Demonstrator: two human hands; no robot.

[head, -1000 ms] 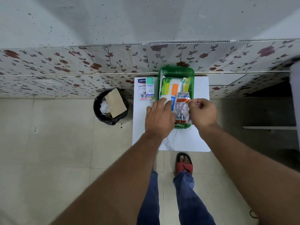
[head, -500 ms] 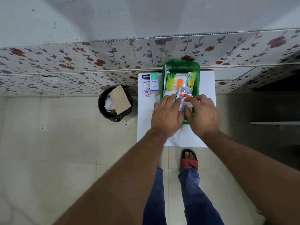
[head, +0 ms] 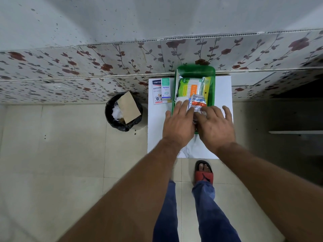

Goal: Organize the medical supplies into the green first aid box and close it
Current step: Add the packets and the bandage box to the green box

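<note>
Right hand (head: 215,124) spread, pressing the crinkly packet (head: 197,103) into the green box (head: 212,95); left hand (head: 178,123) flat on the white pad (head: 181,102) beside it. Overstuffed, the packet could spring up and block closing. Two cartons (head: 160,89) wait left of the box.

First aid box (head: 212,88): you see plain green walls.
Counter (head: 222,95): white, faint grey marbling near your wrists.
Packet (head: 187,88) in the box: green and orange with white.
Pouch (head: 197,103) at your fingers: clear, orange and blue print.
Carton (head: 156,91): white, blue banner.
Wall tiles (head: 104,65): pale, red flowers on dark vines.
Bin (head: 111,117): black liner.
</note>
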